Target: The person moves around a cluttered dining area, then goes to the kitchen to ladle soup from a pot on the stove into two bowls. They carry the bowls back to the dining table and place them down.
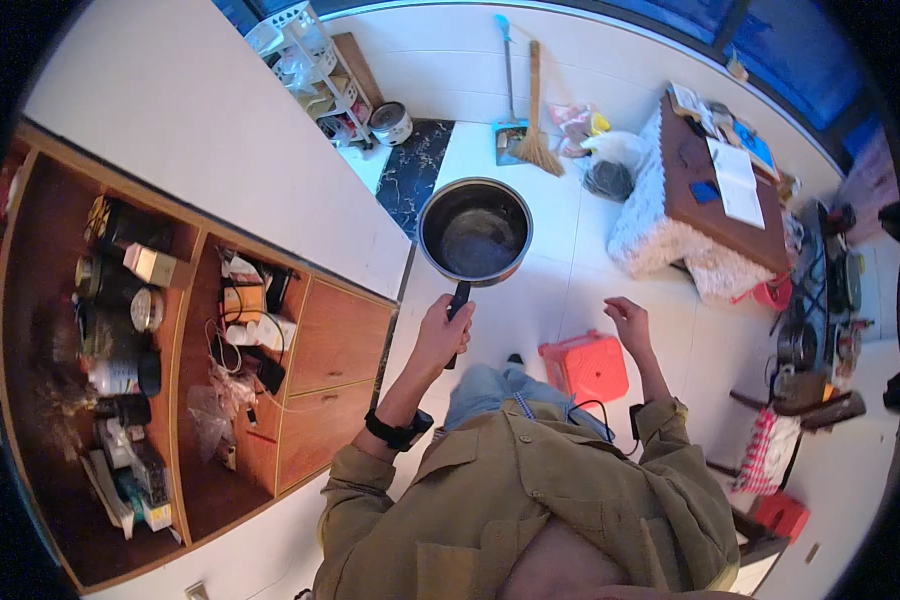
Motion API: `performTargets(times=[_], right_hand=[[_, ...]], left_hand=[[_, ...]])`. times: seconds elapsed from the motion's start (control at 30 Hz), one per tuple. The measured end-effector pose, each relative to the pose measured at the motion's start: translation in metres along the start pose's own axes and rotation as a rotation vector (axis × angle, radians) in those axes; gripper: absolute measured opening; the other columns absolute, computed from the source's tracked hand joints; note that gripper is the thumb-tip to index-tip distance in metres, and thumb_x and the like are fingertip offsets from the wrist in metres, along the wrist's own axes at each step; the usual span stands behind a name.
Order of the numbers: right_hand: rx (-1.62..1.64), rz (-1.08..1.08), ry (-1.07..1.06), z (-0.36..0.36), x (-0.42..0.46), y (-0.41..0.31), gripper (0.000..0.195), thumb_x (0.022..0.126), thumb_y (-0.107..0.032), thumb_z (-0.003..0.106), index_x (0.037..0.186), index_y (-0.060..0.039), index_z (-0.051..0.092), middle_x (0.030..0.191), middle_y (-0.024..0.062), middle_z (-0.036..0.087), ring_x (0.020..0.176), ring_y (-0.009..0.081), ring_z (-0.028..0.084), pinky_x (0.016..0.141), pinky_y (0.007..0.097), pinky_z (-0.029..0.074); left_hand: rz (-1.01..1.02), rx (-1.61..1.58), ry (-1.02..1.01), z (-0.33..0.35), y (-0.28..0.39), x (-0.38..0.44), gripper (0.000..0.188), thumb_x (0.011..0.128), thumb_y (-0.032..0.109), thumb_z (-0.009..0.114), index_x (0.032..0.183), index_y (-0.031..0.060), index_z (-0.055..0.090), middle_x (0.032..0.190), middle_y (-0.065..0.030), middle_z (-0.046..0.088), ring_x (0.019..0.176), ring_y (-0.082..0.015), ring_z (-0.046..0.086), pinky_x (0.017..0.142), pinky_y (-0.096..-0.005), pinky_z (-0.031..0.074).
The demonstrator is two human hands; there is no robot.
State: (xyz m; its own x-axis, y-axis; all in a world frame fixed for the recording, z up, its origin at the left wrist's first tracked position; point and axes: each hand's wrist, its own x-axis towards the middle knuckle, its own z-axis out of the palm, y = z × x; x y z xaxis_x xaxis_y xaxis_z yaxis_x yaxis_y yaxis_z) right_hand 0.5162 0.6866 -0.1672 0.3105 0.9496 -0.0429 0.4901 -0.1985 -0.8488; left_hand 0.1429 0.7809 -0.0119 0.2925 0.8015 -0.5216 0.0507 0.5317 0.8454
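Observation:
My left hand (444,330) is closed around the black handle of a saucepan (475,231), held out in front of me above the floor. The pan is upright, and its dark inside shows a paler, worn-looking patch at the bottom; I see no food in it. My right hand (630,322) hangs in the air to the right, its fingers loosely bent with nothing visible in them. Below and left of that hand, a red plastic stool (585,366) stands on the tiles near my legs.
At left is a wooden shelf unit (187,360) crammed with jars, boxes and cables. A broom (536,112) and dustpan (511,141) lean by the far wall. To the right stands a brown-topped table (720,202) with papers and a lace cloth. A pot (391,123) sits by a white rack (315,71).

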Motion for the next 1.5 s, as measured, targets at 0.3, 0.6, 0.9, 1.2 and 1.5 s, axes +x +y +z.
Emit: performTargets(times=[0.3, 0.6, 0.9, 1.2, 1.5], right_hand=[[0.076, -0.282, -0.192, 0.087, 0.340, -0.131, 0.018, 0.091, -0.013, 0.065, 0.105, -0.0021, 0.070, 0.091, 0.0098, 0.072, 0.082, 0.0170, 0.069, 0.075, 0.0301, 0.054], [0.102, -0.172, -0.370, 0.164, 0.590, -0.194, 0.019, 0.092, -0.013, 0.062, 0.105, -0.0020, 0.070, 0.087, 0.0083, 0.072, 0.083, 0.0136, 0.069, 0.076, 0.0272, 0.053], [0.056, -0.328, -0.682, 0.314, 0.862, -0.287, 0.019, 0.093, -0.013, 0.060, 0.106, -0.0019, 0.071, 0.085, 0.0072, 0.072, 0.080, 0.0117, 0.067, 0.074, 0.0259, 0.053], [0.114, -0.503, -1.102, 0.535, 0.980, -0.457, 0.019, 0.095, -0.014, 0.059, 0.105, -0.0023, 0.070, 0.087, 0.0057, 0.072, 0.082, 0.0113, 0.067, 0.075, 0.0252, 0.052], [0.195, -0.471, -1.328, 0.786, 0.978, -0.615, 0.020, 0.095, -0.014, 0.060, 0.107, -0.0012, 0.069, 0.087, 0.0065, 0.072, 0.082, 0.0121, 0.068, 0.075, 0.0262, 0.054]], left_hand=[[0.114, -0.100, 0.114, -0.040, 0.133, 0.224, 0.020, 0.095, 0.018, 0.061, 0.098, 0.0054, 0.046, 0.069, 0.0009, 0.047, 0.051, -0.0045, 0.043, 0.040, -0.0215, 0.032], [0.103, -0.183, 0.300, -0.113, 0.260, 0.413, 0.023, 0.096, 0.020, 0.060, 0.104, 0.0034, 0.045, 0.072, -0.0004, 0.048, 0.054, -0.0067, 0.045, 0.043, -0.0220, 0.036], [0.192, -0.197, 0.678, -0.220, 0.329, 0.574, 0.030, 0.096, 0.024, 0.060, 0.105, -0.0036, 0.050, 0.063, -0.0050, 0.055, 0.050, -0.0108, 0.053, 0.043, -0.0279, 0.043], [0.137, -0.542, 1.027, -0.342, 0.391, 0.642, 0.023, 0.096, 0.021, 0.059, 0.098, -0.0007, 0.051, 0.068, -0.0029, 0.053, 0.052, -0.0112, 0.050, 0.045, -0.0277, 0.041], [0.144, -0.735, 1.227, -0.545, 0.406, 0.657, 0.021, 0.096, 0.020, 0.060, 0.098, 0.0033, 0.047, 0.071, -0.0015, 0.050, 0.050, -0.0079, 0.045, 0.041, -0.0232, 0.035]])
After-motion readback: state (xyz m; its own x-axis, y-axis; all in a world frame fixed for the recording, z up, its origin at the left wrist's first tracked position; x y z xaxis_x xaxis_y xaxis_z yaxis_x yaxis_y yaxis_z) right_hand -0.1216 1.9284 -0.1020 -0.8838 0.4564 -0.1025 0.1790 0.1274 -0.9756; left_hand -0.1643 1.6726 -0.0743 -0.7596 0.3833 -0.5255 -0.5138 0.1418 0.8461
